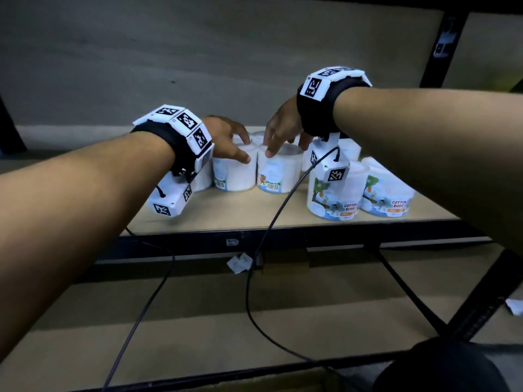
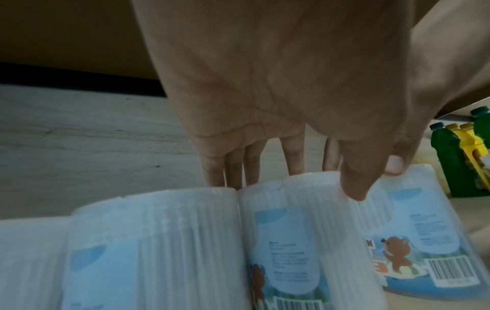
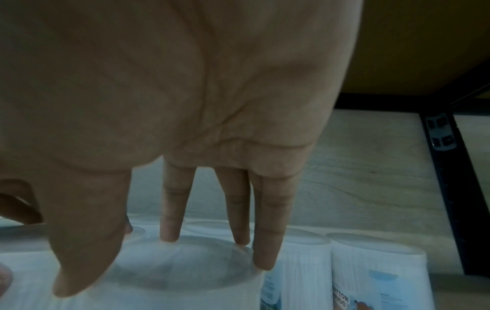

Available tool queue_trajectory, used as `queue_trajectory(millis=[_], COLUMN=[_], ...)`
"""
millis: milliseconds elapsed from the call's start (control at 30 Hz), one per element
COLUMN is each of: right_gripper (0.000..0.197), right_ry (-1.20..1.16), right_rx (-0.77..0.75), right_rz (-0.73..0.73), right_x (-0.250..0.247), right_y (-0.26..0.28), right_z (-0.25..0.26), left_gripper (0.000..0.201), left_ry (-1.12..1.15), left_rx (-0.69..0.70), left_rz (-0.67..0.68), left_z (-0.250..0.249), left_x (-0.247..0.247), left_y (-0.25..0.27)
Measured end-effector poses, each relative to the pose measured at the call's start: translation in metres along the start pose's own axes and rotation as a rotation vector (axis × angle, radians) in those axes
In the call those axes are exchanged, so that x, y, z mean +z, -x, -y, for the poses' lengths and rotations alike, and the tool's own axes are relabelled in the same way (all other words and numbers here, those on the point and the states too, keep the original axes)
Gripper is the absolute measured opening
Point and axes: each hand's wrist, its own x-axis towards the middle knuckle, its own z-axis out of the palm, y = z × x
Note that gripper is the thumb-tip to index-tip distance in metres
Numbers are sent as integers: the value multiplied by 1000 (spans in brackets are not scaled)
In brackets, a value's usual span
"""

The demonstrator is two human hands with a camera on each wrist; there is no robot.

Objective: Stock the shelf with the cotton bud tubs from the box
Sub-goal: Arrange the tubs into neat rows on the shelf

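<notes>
Several white cotton bud tubs stand on the wooden shelf point(image 1: 226, 213). My left hand point(image 1: 239, 148) reaches down over a tub point(image 1: 235, 174). Its thumb point(image 2: 355, 184) sits on the front rim and its fingers point(image 2: 294, 159) drop behind that tub point(image 2: 297, 241). My right hand point(image 1: 283, 142) holds the neighbouring tub point(image 1: 278, 174) from above. Its thumb point(image 3: 79, 262) is at the near edge of the lid point(image 3: 180, 268) and its fingertips point(image 3: 262, 258) at the far rim. Both tubs stand upright, touching. The box is out of view.
Two tubs labelled "cotton buds" point(image 1: 334, 196) point(image 1: 387, 193) stand at the front right, with more behind. Green and yellow bottles point(image 2: 456, 159) stand further right. A black upright point(image 1: 441, 52) frames the shelf. The lower shelf point(image 1: 198, 312) lies beneath, crossed by wrist cables point(image 1: 254, 278).
</notes>
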Motion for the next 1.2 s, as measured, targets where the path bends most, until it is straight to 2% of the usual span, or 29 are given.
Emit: queue_trajectory(millis=[400, 667, 900, 1200], right_gripper=[61, 53, 45, 45], right_ry=[-16, -12, -6, -20], right_rx=[-14, -25, -37, -75], right_rz=[-5, -16, 17, 51], right_x=[2, 4, 6, 10], right_y=[3, 19, 42, 66], right_z=[1, 1, 3, 8], left_gripper=[50, 49, 53, 41], left_ry=[39, 3, -23, -48], left_rx=[-24, -19, -17, -18], left_rz=[16, 24, 104, 112], left_z=[-1, -6, -12, -12], left_x=[-5, -8, -19, -30], left_y=[9, 25, 47, 76])
